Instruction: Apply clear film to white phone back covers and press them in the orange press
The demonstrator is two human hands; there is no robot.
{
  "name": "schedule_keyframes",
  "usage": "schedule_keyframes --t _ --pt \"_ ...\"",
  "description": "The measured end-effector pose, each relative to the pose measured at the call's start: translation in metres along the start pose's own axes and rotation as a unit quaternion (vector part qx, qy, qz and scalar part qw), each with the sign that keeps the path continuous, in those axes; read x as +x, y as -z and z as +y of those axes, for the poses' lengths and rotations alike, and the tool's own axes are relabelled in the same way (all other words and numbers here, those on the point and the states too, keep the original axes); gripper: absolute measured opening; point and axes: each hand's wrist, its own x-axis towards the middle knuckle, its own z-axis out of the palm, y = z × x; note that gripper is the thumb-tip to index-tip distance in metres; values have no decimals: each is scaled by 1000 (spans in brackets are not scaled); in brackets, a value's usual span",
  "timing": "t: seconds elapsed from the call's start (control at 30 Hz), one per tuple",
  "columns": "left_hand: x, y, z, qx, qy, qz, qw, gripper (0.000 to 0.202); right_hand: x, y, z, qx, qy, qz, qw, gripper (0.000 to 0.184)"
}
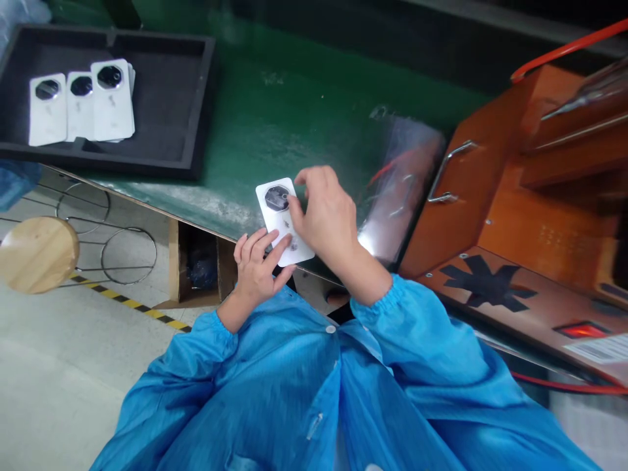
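A white phone back cover with a dark octagonal camera window lies tilted at the near edge of the green table. Across its lower left part rest the fingers of my left hand, holding the cover with the thumb near its bottom edge. My right hand is bent over the cover's right side, thumb at the camera window and the other fingers curled by the upper right edge. Whether a thin film is between those fingertips cannot be seen. Small grey marks show below the window.
At the left, a black tray holds several similar white covers. On the right stands an orange machine with a metal handle and a lit red switch. A clear plastic sheet lies beside it. A round wooden stool stands at lower left.
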Motion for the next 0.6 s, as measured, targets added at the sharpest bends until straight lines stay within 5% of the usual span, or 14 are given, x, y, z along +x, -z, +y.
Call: schedule_keyframes --t 0.1,0.17,0.27,0.33,0.47,0.6 --pt "1 18 -8 -114 16 15 993 69 -51 -3 2 -3 124 -40 991 35" --pt "5 33 -13 -217 86 76 969 67 -82 -16 3 -12 202 -41 978 46" --pt "27 50 -16 -285 184 167 926 52 -108 -26 7 -38 295 12 955 32" --pt "53 54 -8 -283 163 167 930 41 -118 -13 15 -50 330 91 938 25" --pt "118 48 46 -258 1 0 966 20 -171 52 42 -35 271 254 928 29" --pt "177 21 127 -333 -100 -174 921 22 -248 108 76 -44 113 324 938 64"
